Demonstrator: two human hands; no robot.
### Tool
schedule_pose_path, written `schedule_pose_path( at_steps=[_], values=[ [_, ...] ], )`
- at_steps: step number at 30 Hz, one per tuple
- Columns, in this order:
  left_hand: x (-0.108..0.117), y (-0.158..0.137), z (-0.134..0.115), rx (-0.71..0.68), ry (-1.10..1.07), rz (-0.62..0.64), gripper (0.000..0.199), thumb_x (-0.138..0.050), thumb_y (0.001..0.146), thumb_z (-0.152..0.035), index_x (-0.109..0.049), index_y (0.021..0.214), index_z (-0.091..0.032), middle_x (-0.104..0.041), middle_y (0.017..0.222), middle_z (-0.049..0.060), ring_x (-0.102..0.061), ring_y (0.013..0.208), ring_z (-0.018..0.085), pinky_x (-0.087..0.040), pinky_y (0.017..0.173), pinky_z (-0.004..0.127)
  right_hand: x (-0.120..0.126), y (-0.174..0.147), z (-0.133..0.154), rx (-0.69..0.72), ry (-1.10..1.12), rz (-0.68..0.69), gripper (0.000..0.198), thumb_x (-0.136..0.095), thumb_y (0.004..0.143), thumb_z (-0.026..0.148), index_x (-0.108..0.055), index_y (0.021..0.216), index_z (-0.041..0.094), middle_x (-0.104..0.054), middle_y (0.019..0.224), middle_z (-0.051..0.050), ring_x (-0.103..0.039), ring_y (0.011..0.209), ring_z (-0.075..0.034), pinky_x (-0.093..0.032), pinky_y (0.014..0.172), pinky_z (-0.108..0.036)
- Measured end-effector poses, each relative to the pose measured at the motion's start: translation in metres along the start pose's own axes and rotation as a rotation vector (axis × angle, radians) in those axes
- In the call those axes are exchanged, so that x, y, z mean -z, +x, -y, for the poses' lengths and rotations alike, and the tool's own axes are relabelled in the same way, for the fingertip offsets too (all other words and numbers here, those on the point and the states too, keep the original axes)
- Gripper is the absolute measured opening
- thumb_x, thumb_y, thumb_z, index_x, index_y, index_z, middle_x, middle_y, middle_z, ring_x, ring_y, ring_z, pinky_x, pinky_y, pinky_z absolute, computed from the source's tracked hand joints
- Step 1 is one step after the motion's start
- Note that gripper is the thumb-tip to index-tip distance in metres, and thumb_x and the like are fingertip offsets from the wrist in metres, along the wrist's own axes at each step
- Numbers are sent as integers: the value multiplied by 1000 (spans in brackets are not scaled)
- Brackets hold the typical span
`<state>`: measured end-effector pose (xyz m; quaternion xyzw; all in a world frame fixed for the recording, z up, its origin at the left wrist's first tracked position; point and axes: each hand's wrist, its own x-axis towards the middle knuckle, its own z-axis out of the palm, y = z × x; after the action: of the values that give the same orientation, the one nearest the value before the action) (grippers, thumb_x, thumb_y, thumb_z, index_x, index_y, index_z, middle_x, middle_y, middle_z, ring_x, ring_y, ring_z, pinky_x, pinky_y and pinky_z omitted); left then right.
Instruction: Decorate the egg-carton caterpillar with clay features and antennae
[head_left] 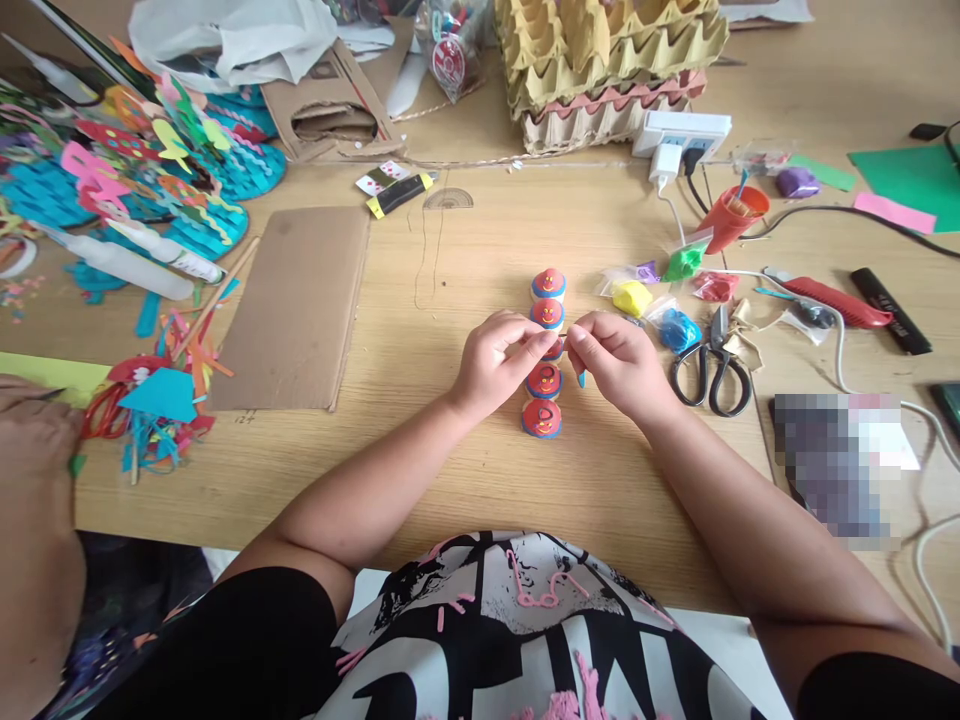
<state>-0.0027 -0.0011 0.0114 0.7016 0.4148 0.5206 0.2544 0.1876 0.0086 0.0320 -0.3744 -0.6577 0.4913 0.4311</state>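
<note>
A row of several small round clay figures (543,418), red on top with blue rims and yellow smiles, runs away from me across the table. The nearer two carry dark curved strips. Above the middle of the row, my left hand (495,366) is closed in a pinch. Facing it, my right hand (621,362) is also pinched, with a thin dark strand (563,334) between the fingertips of both. A blue tip (581,379) pokes out below my right fingers; the rest of it is hidden. The middle figure is partly covered by my hands.
Right of my hands lie black-handled scissors (716,365), bagged blue clay (678,330), yellow clay (632,298) and an orange cup (737,218). Cardboard (292,305) and paper scraps (169,400) lie left, near another person's hand (34,420). Egg trays (600,70) stand behind.
</note>
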Motion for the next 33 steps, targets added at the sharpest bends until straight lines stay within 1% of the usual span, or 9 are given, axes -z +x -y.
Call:
schedule_pose_path(
  at_steps=[4, 8, 13, 18, 21, 24, 27, 30, 33],
  values=[
    [-1, -2, 1, 43, -61, 10, 35, -71, 96, -54, -78, 87, -21, -80, 86, 4, -70, 79, 15, -55, 80, 31, 2, 0, -1, -33, -29, -44, 54, -65, 95, 69, -61, 71, 20, -57, 59, 2, -46, 54, -10, -35, 52, -27],
    [-6, -3, 3, 107, -174, -38, 31, -77, 93, -51, -80, 96, -20, -83, 94, 6, -74, 83, 15, -58, 81, 29, 2, 0, -1, -51, -6, -11, 54, -67, 93, 70, -61, 72, 21, -57, 60, 2, -46, 55, -10, -35, 52, -27],
    [-9, -2, 2, 212, -283, -59, 34, -75, 93, -54, -79, 92, -19, -83, 89, 4, -75, 81, 15, -58, 78, 28, 2, 2, 0, -80, 98, 41, 51, -74, 88, 69, -63, 76, 21, -57, 64, 2, -47, 57, -10, -39, 53, -26],
    [-8, -1, 2, 254, -336, -74, 38, -76, 91, -57, -78, 89, -19, -81, 86, 3, -75, 80, 14, -58, 77, 27, 2, 4, -3, -142, 256, 44, 47, -85, 81, 64, -64, 82, 21, -59, 67, 3, -48, 56, -9, -40, 53, -25],
    [-8, -1, 3, 276, -350, -59, 39, -77, 90, -58, -77, 89, -19, -81, 86, 3, -75, 81, 15, -58, 77, 26, 2, 5, -5, -158, 261, 35, 47, -84, 81, 64, -63, 84, 22, -59, 67, 3, -47, 55, -9, -39, 53, -26],
    [-9, -1, 5, 299, -359, -52, 42, -75, 90, -61, -77, 91, -19, -80, 87, 3, -74, 81, 15, -58, 78, 27, 1, 4, -6, -171, 225, 30, 47, -80, 85, 66, -63, 83, 22, -59, 67, 3, -46, 56, -10, -39, 53, -26],
    [-9, -1, 7, 311, -353, -47, 44, -72, 92, -63, -77, 95, -19, -79, 88, 3, -73, 83, 15, -57, 79, 27, 1, 5, -6, -175, 186, 28, 49, -75, 88, 69, -63, 84, 22, -59, 68, 2, -47, 58, -11, -40, 56, -27],
    [-8, 0, 11, 282, -289, -51, 44, -67, 96, -62, -75, 104, -19, -80, 101, 6, -74, 94, 17, -58, 87, 29, 3, 6, -9, -139, 91, -2, 50, -72, 88, 71, -65, 87, 22, -62, 72, 0, -53, 65, -13, -45, 63, -29],
    [-6, 1, 19, 256, -161, -71, 51, -58, 100, -66, -72, 117, -20, -78, 122, 11, -71, 118, 22, -55, 104, 34, 6, 7, -17, -102, -49, -66, 50, -70, 89, 73, -66, 89, 23, -65, 79, -2, -56, 73, -16, -46, 68, -32]
  ],
)
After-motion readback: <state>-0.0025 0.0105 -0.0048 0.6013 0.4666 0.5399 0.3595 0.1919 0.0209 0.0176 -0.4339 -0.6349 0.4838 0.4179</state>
